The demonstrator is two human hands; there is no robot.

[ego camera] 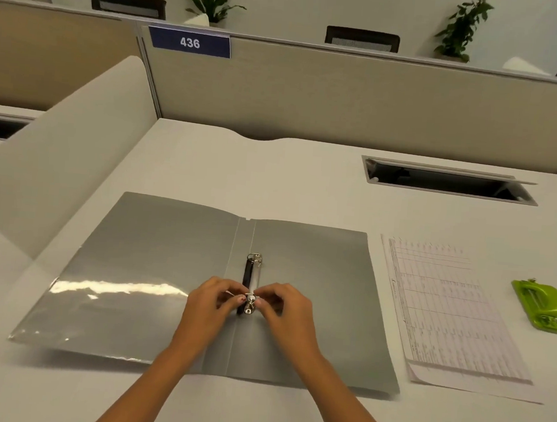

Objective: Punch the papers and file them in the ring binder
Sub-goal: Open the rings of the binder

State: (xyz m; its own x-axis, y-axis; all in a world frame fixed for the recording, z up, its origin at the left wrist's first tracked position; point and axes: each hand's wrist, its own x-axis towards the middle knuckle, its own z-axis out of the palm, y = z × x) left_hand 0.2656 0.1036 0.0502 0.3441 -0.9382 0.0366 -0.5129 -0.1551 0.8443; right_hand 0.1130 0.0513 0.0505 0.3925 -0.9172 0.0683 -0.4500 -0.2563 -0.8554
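Observation:
A grey ring binder [141, 267] lies open and flat on the desk in front of me. Its metal ring mechanism [253, 275] runs along the spine, with one ring at the far end and one at the near end. My left hand [213, 302] and my right hand [283, 306] meet at the near ring, and the fingertips of both pinch it from either side. A stack of printed papers [451, 315] lies to the right of the binder. Further right sits a green hole punch [540, 306].
A beige partition with a blue sign reading 436 [190, 42] closes off the back of the white desk [305, 179]. A cable slot [447, 181] is cut into the desk at the back right. A low white divider [59, 162] stands on the left.

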